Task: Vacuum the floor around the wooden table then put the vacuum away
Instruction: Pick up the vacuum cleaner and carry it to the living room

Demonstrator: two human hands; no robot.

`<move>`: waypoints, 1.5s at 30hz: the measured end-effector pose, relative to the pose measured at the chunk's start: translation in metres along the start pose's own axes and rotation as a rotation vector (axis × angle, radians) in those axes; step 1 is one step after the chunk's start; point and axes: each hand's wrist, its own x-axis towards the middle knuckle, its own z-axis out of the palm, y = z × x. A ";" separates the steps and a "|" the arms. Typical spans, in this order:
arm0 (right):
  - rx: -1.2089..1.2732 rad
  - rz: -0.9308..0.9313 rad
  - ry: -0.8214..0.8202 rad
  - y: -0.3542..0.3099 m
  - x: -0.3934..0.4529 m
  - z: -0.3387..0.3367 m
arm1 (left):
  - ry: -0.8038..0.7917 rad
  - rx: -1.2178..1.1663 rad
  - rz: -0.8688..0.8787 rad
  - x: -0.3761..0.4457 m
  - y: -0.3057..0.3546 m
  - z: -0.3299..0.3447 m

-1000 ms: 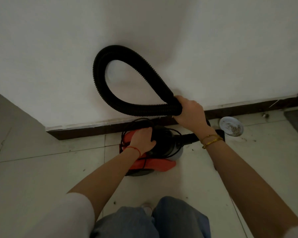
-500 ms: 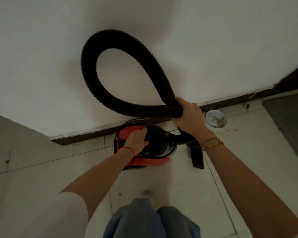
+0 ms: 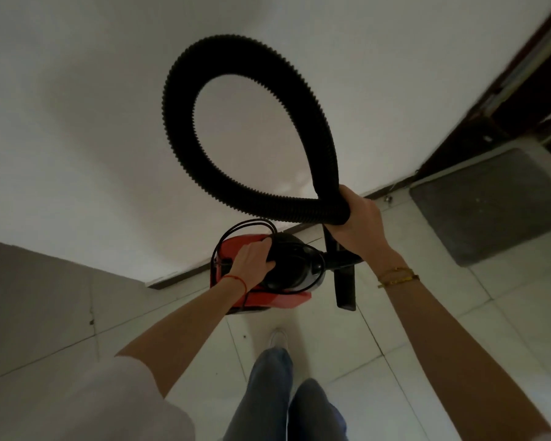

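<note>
A small red and black vacuum hangs off the tiled floor in front of me, close to the white wall. My left hand grips its top handle, a black cord looped round the body. My right hand holds the black ribbed hose where it crosses itself, so the hose stands up in a big loop against the wall. The black nozzle dangles below my right wrist.
A white wall with a dark skirting board runs across ahead. A grey mat lies on the floor at the right, before a dark doorway. My legs and a white shoe are below on the pale tiles.
The vacuum has risen from the floor with my left hand on its handle. The view has swung right: the mat and doorway came in, and the small round dish by the skirting is gone from sight.
</note>
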 end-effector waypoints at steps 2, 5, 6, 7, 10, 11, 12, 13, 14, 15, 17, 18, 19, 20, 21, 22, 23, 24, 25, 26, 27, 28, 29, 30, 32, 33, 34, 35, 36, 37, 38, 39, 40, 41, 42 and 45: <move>-0.011 0.025 0.032 -0.023 -0.005 -0.039 | -0.021 0.004 0.036 -0.013 0.027 -0.031; -0.046 0.075 0.078 -0.050 -0.016 -0.086 | -0.052 0.005 0.095 -0.027 0.060 -0.064; -0.065 0.091 0.105 -0.058 -0.021 -0.100 | -0.062 0.004 0.119 -0.031 0.070 -0.072; -0.083 0.109 0.130 -0.065 -0.027 -0.112 | -0.073 0.006 0.145 -0.033 0.079 -0.078; -0.090 0.160 0.202 -0.082 -0.050 -0.143 | -0.108 0.007 0.228 -0.039 0.101 -0.089; -0.090 0.175 0.228 -0.086 -0.060 -0.151 | -0.120 0.008 0.262 -0.040 0.108 -0.091; -0.095 0.192 0.255 -0.090 -0.069 -0.158 | -0.134 0.012 0.298 -0.041 0.115 -0.091; -0.109 0.213 0.284 -0.092 -0.080 -0.164 | -0.148 0.017 0.336 -0.041 0.121 -0.091; -0.133 0.237 0.316 -0.094 -0.091 -0.169 | -0.165 0.022 0.372 -0.042 0.128 -0.090; -0.162 0.268 0.349 -0.095 -0.102 -0.174 | -0.181 0.030 0.405 -0.043 0.134 -0.089; -0.200 0.335 0.410 -0.097 -0.126 -0.181 | -0.217 0.047 0.482 -0.045 0.148 -0.084; -0.210 0.370 0.442 -0.098 -0.139 -0.184 | -0.238 0.056 0.524 -0.045 0.155 -0.080; -0.218 0.404 0.476 -0.100 -0.151 -0.187 | -0.260 0.066 0.566 -0.046 0.163 -0.076; -0.225 0.434 0.509 -0.101 -0.164 -0.189 | -0.281 0.077 0.605 -0.047 0.171 -0.072; -0.232 0.456 0.535 -0.103 -0.177 -0.192 | -0.301 0.087 0.641 -0.049 0.179 -0.068; -0.240 0.476 0.559 -0.105 -0.191 -0.194 | -0.319 0.097 0.679 -0.051 0.188 -0.063; -0.250 0.500 0.584 -0.107 -0.204 -0.197 | -0.338 0.108 0.718 -0.054 0.197 -0.058; -0.264 0.530 0.609 -0.109 -0.218 -0.201 | -0.356 0.115 0.758 -0.058 0.206 -0.052; -0.279 0.565 0.634 -0.111 -0.232 -0.204 | -0.376 0.120 0.795 -0.062 0.216 -0.047; -0.298 0.601 0.659 -0.113 -0.246 -0.207 | -0.395 0.128 0.832 -0.067 0.227 -0.041; -0.316 0.636 0.686 -0.114 -0.261 -0.210 | -0.413 0.144 0.870 -0.072 0.238 -0.035; -0.332 0.670 0.717 -0.116 -0.276 -0.214 | -0.431 0.164 0.907 -0.078 0.249 -0.028; -0.346 0.704 0.749 -0.119 -0.292 -0.217 | -0.451 0.184 0.940 -0.085 0.261 -0.020; -0.359 0.737 0.780 -0.121 -0.308 -0.221 | -0.472 0.206 0.969 -0.092 0.273 -0.012; -0.389 0.812 0.836 -0.125 -0.342 -0.229 | -0.517 0.258 1.026 -0.109 0.299 0.006; -0.403 0.846 0.862 -0.127 -0.359 -0.233 | -0.539 0.280 1.054 -0.118 0.313 0.016; -0.414 0.876 0.887 -0.128 -0.377 -0.238 | -0.562 0.295 1.084 -0.129 0.327 0.027; -0.421 0.904 0.911 -0.130 -0.396 -0.243 | -0.586 0.307 1.112 -0.140 0.341 0.039; -0.426 0.932 0.936 -0.132 -0.415 -0.248 | -0.608 0.321 1.138 -0.152 0.356 0.052; -0.433 0.962 0.964 -0.133 -0.436 -0.253 | -0.627 0.333 1.162 -0.165 0.371 0.065; -0.437 0.990 0.993 -0.133 -0.457 -0.259 | -0.646 0.337 1.182 -0.180 0.386 0.077; -0.440 1.014 1.024 -0.134 -0.479 -0.265 | -0.665 0.331 1.200 -0.195 0.402 0.090; -0.441 1.036 1.051 -0.134 -0.501 -0.272 | -0.680 0.320 1.225 -0.211 0.417 0.103; -0.442 1.057 1.073 -0.134 -0.523 -0.280 | -0.690 0.311 1.257 -0.227 0.433 0.116; -0.443 1.081 1.091 -0.134 -0.546 -0.288 | -0.698 0.313 1.292 -0.244 0.448 0.127; -0.451 1.157 1.151 -0.136 -0.612 -0.313 | -0.734 0.350 1.355 -0.296 0.494 0.158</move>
